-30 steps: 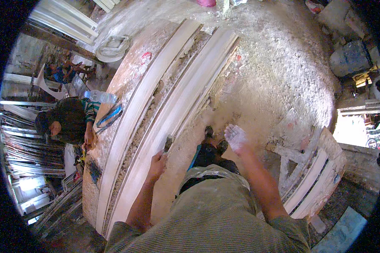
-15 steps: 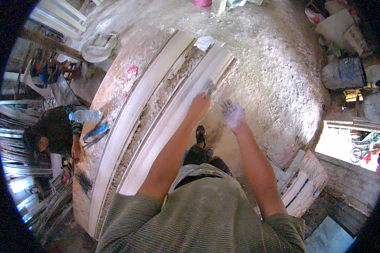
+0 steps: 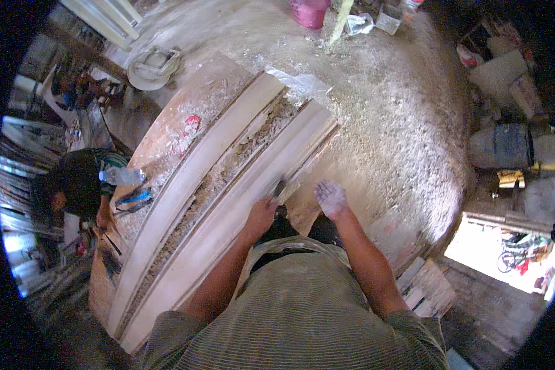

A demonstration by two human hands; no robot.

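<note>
My left hand (image 3: 262, 214) grips a small flat-bladed scraper (image 3: 280, 187), held at the outer edge of a long, pale moulding plank (image 3: 243, 179). Its handle is mostly hidden in my fingers. My right hand (image 3: 330, 198), coated with white dust, is off to the right of the plank with fingers apart and nothing in it. A second, similar pale plank (image 3: 194, 169) runs alongside to the left. Crumbly grey-brown debris (image 3: 228, 154) fills the gap between the two planks.
The planks lie on a dusty board (image 3: 157, 139) bearing a red-and-white item (image 3: 191, 125), a clear plastic bottle (image 3: 122, 176) and blue-handled tools (image 3: 132, 198). At the left, another person's hand (image 3: 104, 217) rests by the board's edge. A plastic sheet (image 3: 302, 85) lies beyond the planks.
My left hand has come toward my body along the plank's edge with the scraper. My right hand has drawn slightly nearer too, still open. The view has shifted a little.
</note>
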